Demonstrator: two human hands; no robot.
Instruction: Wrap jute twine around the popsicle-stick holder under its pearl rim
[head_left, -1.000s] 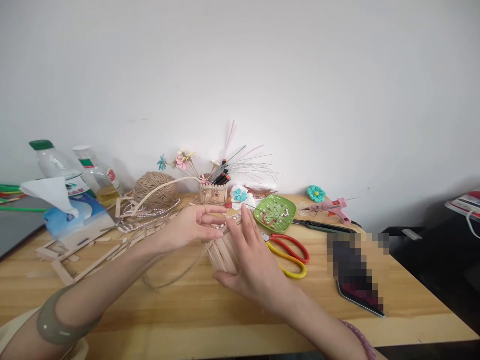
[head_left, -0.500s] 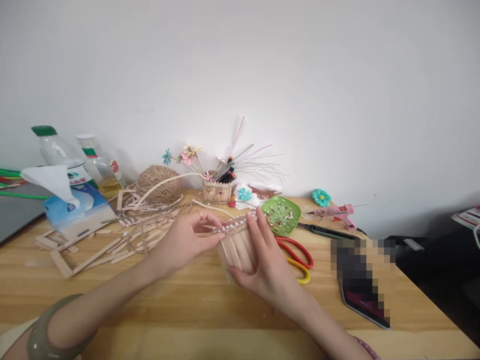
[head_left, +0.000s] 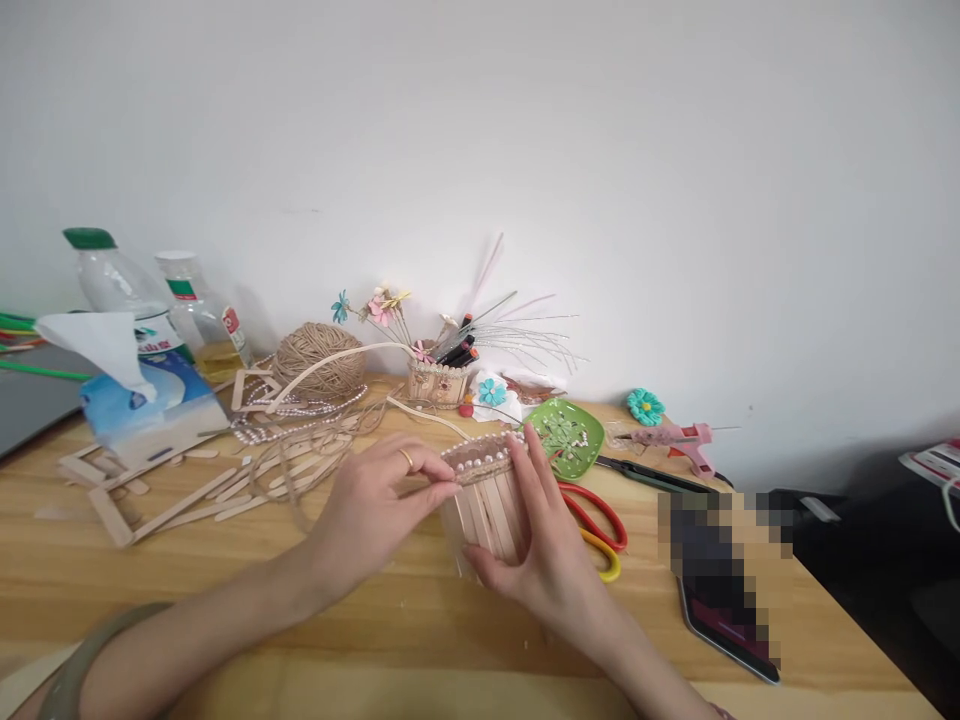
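Note:
Above the table's middle is a small cup [head_left: 491, 515] faced with upright wooden craft sticks. Twine and a string of pearl beads [head_left: 480, 464] run around its rim, and its opening faces partly toward me. My right hand [head_left: 544, 530] grips the cup from the right, fingers over the far side and thumb low on the front. At the rim's left end, thumb and forefinger of my left hand [head_left: 401, 495] pinch the bead trim. What lies between those fingertips is mostly hidden. Behind the cup, a green dish [head_left: 574, 465] holds loose beads and small pieces.
Red-and-yellow-handled scissors [head_left: 604, 520] lie right of the cup. A pink glue gun [head_left: 694, 450] and a phone [head_left: 731, 640] are farther right. Craft sticks [head_left: 187, 505], a twine ball [head_left: 319, 360], a tissue pack [head_left: 154, 405] and bottles [head_left: 120, 280] crowd the left.
The cup has tipped slightly so its opening shows more. My left fingers have drawn in closer at the rim's left end, while my right hand keeps its hold. The view has shifted slightly.

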